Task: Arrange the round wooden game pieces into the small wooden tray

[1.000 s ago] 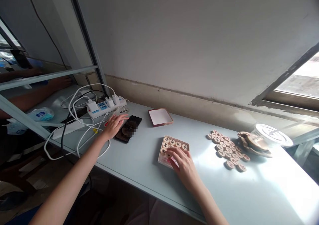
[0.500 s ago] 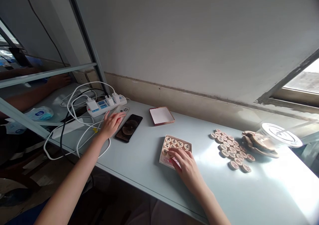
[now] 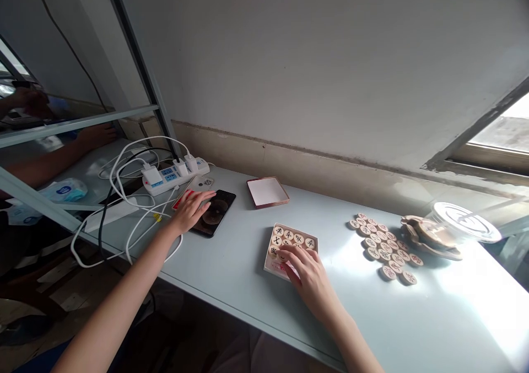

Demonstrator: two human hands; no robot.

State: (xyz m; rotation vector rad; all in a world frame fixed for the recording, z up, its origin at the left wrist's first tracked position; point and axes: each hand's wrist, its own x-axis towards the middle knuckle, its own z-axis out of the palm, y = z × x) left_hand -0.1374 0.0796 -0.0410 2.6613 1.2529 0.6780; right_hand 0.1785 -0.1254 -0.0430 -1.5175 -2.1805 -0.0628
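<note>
My left hand (image 3: 190,210) lies with fingers stretched out over the near-left part of a black smartphone (image 3: 219,210), screen up. Partly under that hand, behind the phone, is a pale phone (image 3: 202,183) with a camera cluster and a red patch. My right hand (image 3: 308,271) rests over a small open box (image 3: 268,265), fingers bent and apart, thumb at its near side. Round wooden Chinese chess pieces (image 3: 288,235) with black characters fill the box's far rows. My fingers hide part of them; some red print shows near the thumb.
A shallow box lid (image 3: 268,190) lies behind the box. Several loose chess pieces (image 3: 384,246) are at right, beside a brown crumpled item (image 3: 425,235) and a clear plastic lid (image 3: 467,221). A power strip (image 3: 176,174) with tangled cables stands left; another person's arm (image 3: 61,155) shows beyond the frame.
My left hand has moved slightly right and nearer, from the pale phone onto the black phone, uncovering a red patch. My right hand and the chess pieces have stayed put.
</note>
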